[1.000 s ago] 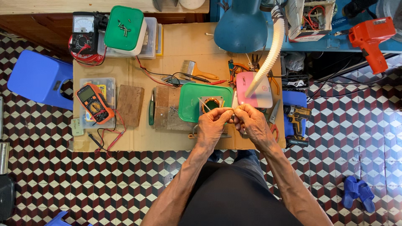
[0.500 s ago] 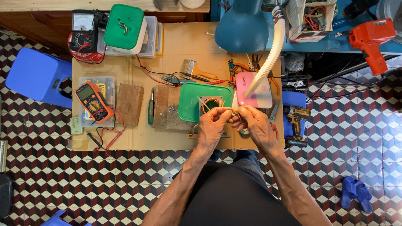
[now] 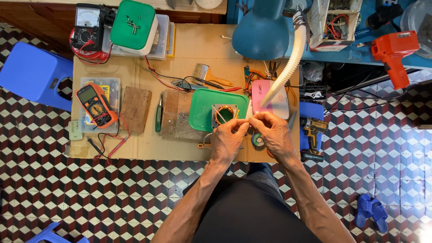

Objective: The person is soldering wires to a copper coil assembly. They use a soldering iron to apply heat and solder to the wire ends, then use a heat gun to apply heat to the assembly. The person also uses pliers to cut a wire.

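A blue plastic stool (image 3: 33, 76) stands on the checkered tile floor at the far left, beside the low cardboard-covered table (image 3: 148, 148); near the table's left edge an orange handheld multimeter (image 3: 95, 104) lies on a clear plastic case, its red and black leads trailing toward the front; a flat brown wooden block (image 3: 135, 109) lies just right of it; at the back a green-lidded white plastic box (image 3: 133, 26) sits on clear trays; toward the middle a shallow green plastic tray (image 3: 202, 112) holds a square metal part wound with copper wire (image 3: 224, 115); the left hand (image 3: 226, 140) hovers over the tray's front edge, fingers pinched narrow on a thin pale wire (image 3: 249, 119); the right hand (image 3: 275, 135) meets it just beside, fingertips pinched on the same wire, which lies level between the two hands; behind them sits the pink base of a lamp (image 3: 270, 102) with a white ribbed neck and blue shade; an orange power tool (image 3: 396, 51) rests at the far right
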